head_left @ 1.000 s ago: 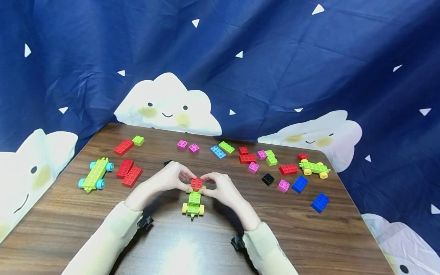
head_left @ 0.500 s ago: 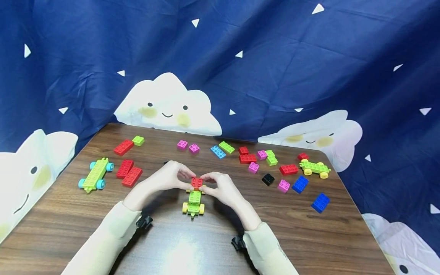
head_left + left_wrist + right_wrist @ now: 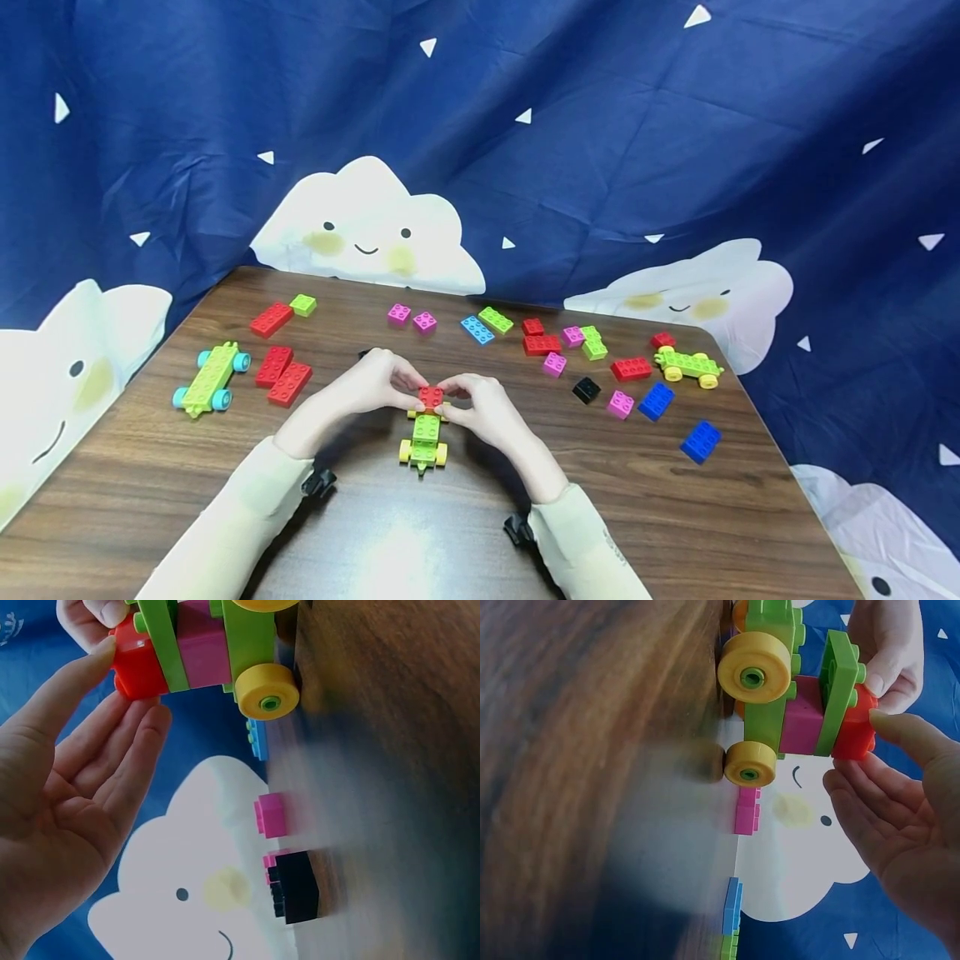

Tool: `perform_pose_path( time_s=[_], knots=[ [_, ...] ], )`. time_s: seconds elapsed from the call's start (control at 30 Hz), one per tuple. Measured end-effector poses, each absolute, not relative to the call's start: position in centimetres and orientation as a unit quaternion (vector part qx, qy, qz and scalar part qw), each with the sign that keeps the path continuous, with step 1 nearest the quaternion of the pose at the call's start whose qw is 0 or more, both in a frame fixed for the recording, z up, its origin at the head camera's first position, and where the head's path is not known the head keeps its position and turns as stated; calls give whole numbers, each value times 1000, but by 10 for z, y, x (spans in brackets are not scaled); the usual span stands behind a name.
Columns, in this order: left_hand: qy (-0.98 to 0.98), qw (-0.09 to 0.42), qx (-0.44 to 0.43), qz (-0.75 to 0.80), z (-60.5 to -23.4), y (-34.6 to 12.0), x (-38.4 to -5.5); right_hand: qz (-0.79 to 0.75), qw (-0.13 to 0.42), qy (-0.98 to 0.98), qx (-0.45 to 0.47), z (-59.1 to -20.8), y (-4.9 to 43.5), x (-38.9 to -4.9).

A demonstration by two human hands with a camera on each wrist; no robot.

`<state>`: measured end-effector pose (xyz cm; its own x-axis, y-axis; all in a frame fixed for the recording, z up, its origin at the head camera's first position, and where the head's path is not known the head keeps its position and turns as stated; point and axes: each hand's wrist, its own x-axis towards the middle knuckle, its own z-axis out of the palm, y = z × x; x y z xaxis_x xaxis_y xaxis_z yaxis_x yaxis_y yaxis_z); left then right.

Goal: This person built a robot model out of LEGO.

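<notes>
Head view: the left hand [image 3: 371, 383] and right hand [image 3: 480, 408] meet at a red brick [image 3: 431, 397], the fingers of each held narrow about it from opposite sides. The brick tops the far end of a green wheeled base [image 3: 423, 458] on the counter [image 3: 675, 517]. Compared with the preceding second, hands and brick keep practically the same place; only the whole field shifts slightly, probably from a small head movement. No piece joins the build in this interval, so the work appears to be at a pressing or steadying stage.

Left wrist view: the left thumb presses the red brick, with fingers extended behind it. Below the brick follow, in order, a green plate [image 3: 166, 646], a pink brick [image 3: 202, 645] and the wheeled base. A black brick [image 3: 298, 886] lies apart from the stack.

Right wrist view: the right thumb and fingers likewise pinch the red brick. It touches the green plate with no plain gap, which suggests seating; how firmly cannot be told.
</notes>
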<state>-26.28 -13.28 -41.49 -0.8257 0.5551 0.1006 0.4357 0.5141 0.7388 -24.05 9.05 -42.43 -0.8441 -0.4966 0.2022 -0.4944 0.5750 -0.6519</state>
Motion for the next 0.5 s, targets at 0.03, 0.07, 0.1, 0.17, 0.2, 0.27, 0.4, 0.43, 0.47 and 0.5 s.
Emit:
perform_pose_path(
  time_s=[0.03, 0.07, 0.1, 0.17, 0.2, 0.27, 0.4, 0.43, 0.47, 0.5],
  knots=[
    [867, 74, 286, 400, -414, -133, -263, -366, 2, 888, -278, -424, 90, -240],
    [867, 75, 287, 400, -414, -133, -263, -366, 3, 889, -277, -423, 90, -240],
    [867, 76, 287, 400, -414, -133, -263, -365, 3, 889, -276, -423, 90, -240],
    [866, 80, 284, 403, -414, -133, -263, -366, 6, 889, -275, -422, 89, -240],
    [866, 82, 282, 405, -414, -133, -263, -366, 6, 889, -276, -422, 89, -240],
    [865, 84, 279, 408, -415, -133, -263, -365, 7, 889, -277, -423, 90, -240],
    [866, 81, 280, 407, -416, -133, -263, -361, 5, 888, -284, -424, 91, -241],
    [866, 79, 282, 406, -416, -134, -262, -361, 4, 887, -287, -424, 91, -240],
    [866, 78, 284, 404, -416, -134, -262, -361, 3, 887, -289, -425, 92, -240],
    [867, 75, 286, 401, -417, -134, -262, -359, 2, 886, -293, -425, 92, -240]
  ],
)
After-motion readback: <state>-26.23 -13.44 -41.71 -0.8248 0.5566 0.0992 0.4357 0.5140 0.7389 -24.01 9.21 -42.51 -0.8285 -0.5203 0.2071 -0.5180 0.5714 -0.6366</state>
